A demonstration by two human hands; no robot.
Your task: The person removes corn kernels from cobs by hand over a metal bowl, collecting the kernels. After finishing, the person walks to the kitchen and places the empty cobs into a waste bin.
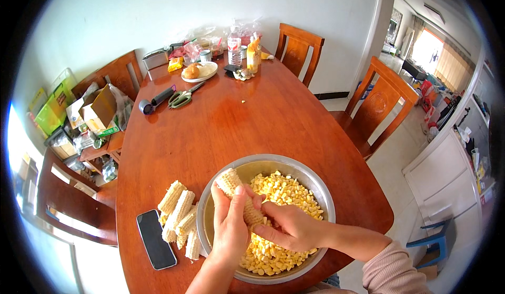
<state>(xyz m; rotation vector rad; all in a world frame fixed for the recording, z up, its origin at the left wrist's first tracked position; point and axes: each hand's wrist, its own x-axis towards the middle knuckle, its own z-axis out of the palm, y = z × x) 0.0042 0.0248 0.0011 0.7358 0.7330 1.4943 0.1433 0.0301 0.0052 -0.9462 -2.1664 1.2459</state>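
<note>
A corn cob (230,180), pale and stripped of kernels over the part that shows, slants above a wide steel bowl (326,199). My left hand (232,219) grips it around its middle, thumb on top. At the cob's lower end, the thumb and fingers of my right hand (294,227) press on it; that end is partly hidden by the hands. Loose yellow corn kernels (288,191) fill much of the bowl beneath both hands. Left of the bowl lies a pile of bare corn cobs (179,215).
A smartphone (156,239) with a dark screen lies beside the cob pile. Farther back on the wooden table (205,136) are green-handled scissors (182,97), a plate (209,71) with food, a plastic bottle (234,47) and bags. Wooden chairs (378,104) stand around it.
</note>
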